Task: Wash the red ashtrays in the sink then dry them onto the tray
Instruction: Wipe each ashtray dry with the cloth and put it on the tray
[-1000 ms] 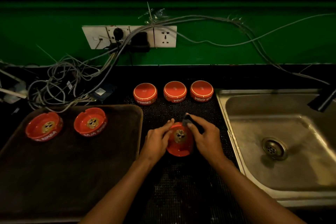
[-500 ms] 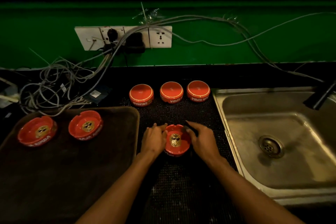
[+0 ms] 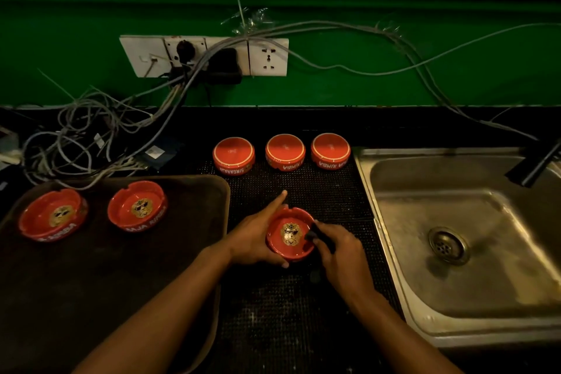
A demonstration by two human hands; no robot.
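A red ashtray [image 3: 287, 229] with a gold lion emblem faces up over the black mat. My left hand [image 3: 253, 237] holds it from the left and below, index finger pointing out past the rim. My right hand [image 3: 340, 247] pinches a small dark cloth [image 3: 314, 234] against the ashtray's right inner wall. Two more ashtrays [image 3: 53, 214] [image 3: 138, 206] sit upright at the back of the dark tray [image 3: 188, 188]. Three ashtrays [image 3: 233, 153] [image 3: 285, 149] [image 3: 331, 149] stand upside down in a row at the mat's far edge.
A steel sink [image 3: 394, 173] with a drain [image 3: 447, 244] lies to the right, a dark tap [image 3: 537, 165] over its far right corner. A tangle of grey cables [image 3: 91, 133] runs from wall sockets [image 3: 206, 55] down behind the tray.
The ashtray has gone from tilted toward me to level. My left hand has slid under it, and my right hand has brought the cloth down inside its right rim.
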